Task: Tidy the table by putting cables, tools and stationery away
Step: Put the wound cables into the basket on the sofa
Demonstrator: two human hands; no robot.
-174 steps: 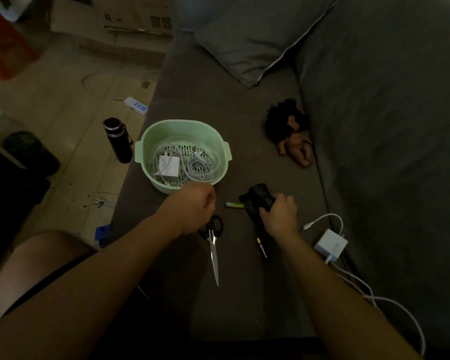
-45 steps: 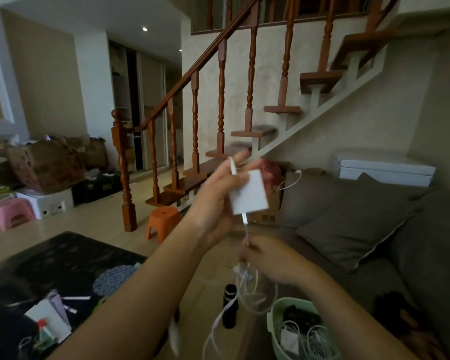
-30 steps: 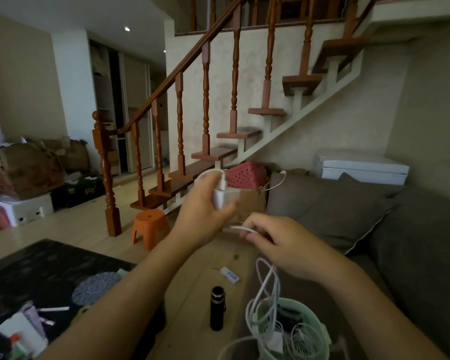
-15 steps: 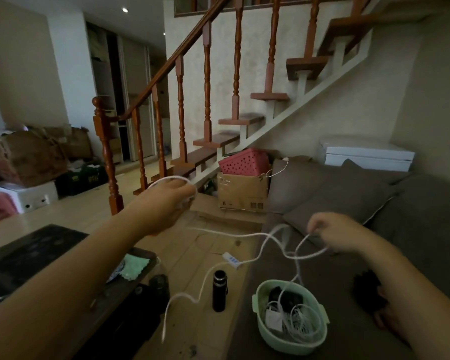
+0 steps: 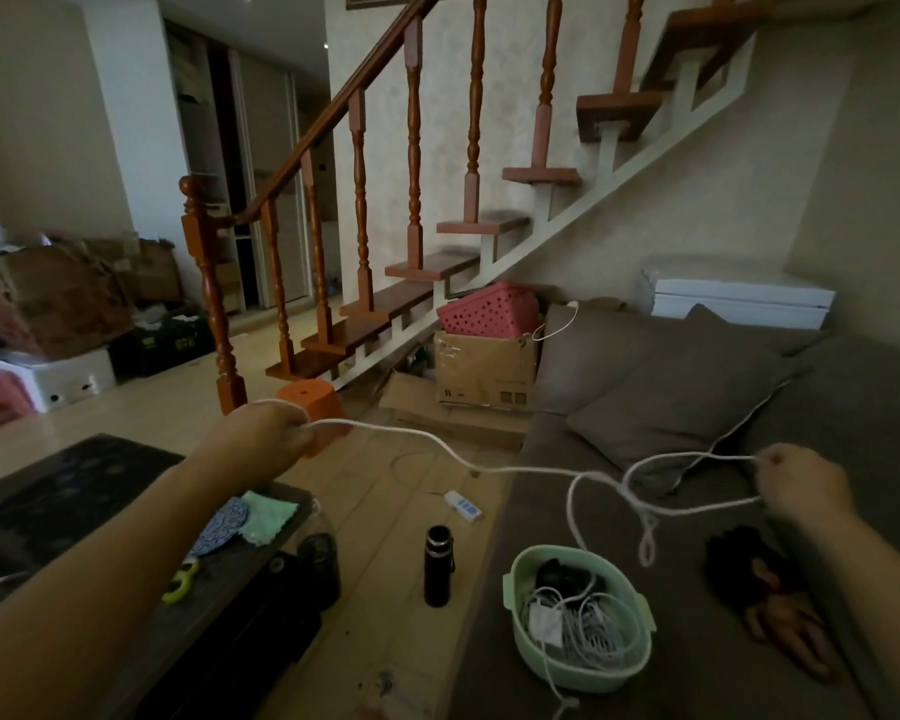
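Note:
A white cable [image 5: 437, 449] stretches in the air between both hands. My left hand [image 5: 268, 433] grips one end in a fist; the charger block it held is hidden inside it. My right hand [image 5: 796, 483] pinches loops of the same cable out to the right, and a tangled loop [image 5: 645, 537] hangs down above the green basket [image 5: 520, 615]. The basket sits on the grey sofa and holds a white adapter [image 5: 544, 623], coiled white cables and a black object [image 5: 562, 574].
A doll [image 5: 765, 589] lies on the sofa [image 5: 489, 667] right of the basket. A black bottle [image 5: 437, 574] and a white power strip [image 5: 463, 506] are on the floor. The dark low table [image 5: 48, 501] at left carries cloths and a yellow-green tool [image 5: 180, 582]. Stairs and boxes stand behind.
My hands have drawn further apart, pulling the white cable out longer between them. The view has tilted down slightly, and my right hand has moved further right.

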